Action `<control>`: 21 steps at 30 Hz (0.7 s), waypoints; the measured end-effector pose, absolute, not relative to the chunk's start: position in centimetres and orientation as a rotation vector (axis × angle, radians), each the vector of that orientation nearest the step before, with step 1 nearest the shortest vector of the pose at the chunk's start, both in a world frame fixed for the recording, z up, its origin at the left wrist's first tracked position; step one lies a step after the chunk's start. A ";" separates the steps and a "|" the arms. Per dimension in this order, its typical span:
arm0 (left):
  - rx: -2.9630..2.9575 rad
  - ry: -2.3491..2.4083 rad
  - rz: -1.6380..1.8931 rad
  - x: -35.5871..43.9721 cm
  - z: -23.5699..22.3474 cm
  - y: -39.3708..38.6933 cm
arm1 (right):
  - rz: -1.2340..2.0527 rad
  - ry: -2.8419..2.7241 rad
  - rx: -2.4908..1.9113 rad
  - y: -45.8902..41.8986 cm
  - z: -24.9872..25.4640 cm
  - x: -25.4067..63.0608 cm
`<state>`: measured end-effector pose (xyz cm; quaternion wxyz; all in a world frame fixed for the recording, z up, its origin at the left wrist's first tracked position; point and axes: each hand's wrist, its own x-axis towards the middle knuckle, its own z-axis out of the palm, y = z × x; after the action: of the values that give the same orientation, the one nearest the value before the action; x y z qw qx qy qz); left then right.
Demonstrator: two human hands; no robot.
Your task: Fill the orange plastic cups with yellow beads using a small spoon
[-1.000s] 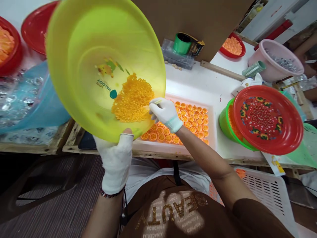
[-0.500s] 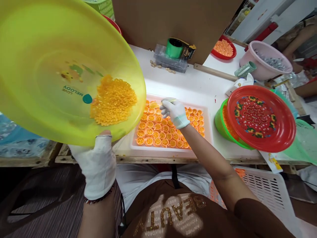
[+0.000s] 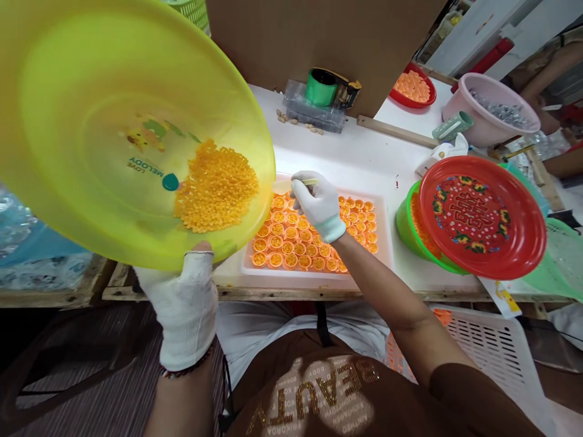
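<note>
My left hand, in a white glove, grips the near rim of a big yellow-green basin and holds it tilted above the table's left side. A heap of small yellow beads lies at the basin's low edge. My right hand, also gloved, pinches a small pale scoop just beside that edge. Under it a white tray holds rows of small orange cups filled with yellow.
A red plate lies on top of a green bowl at the right. Behind are a green tape dispenser, a pink basin, a red dish of orange pieces and a brown cardboard wall. A white slotted crate stands below.
The basin swung left off the tray and uncovered more cups. My right hand left the bead heap, dipped over the tray, then came back up to the basin's edge.
</note>
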<state>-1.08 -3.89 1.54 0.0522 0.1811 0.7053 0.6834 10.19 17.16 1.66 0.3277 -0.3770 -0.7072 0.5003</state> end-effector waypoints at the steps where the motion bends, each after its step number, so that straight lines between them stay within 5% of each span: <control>1: 0.535 2.116 2.092 -0.8 1.8 -3.7 | 1.371 -1.848 -1.000 16.8 2.2 9.7; 13: 0.429 1.965 2.166 0.1 2.3 -2.6 | 2.061 -1.436 -1.102 15.6 2.3 7.1; 21: 0.369 2.103 2.248 -1.7 1.0 -4.1 | 1.887 -1.444 -1.138 18.7 0.7 9.0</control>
<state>-1.67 -4.05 0.95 0.0206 0.1189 0.6783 0.7248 9.04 18.68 0.73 0.2509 -0.4180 -0.5308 0.6933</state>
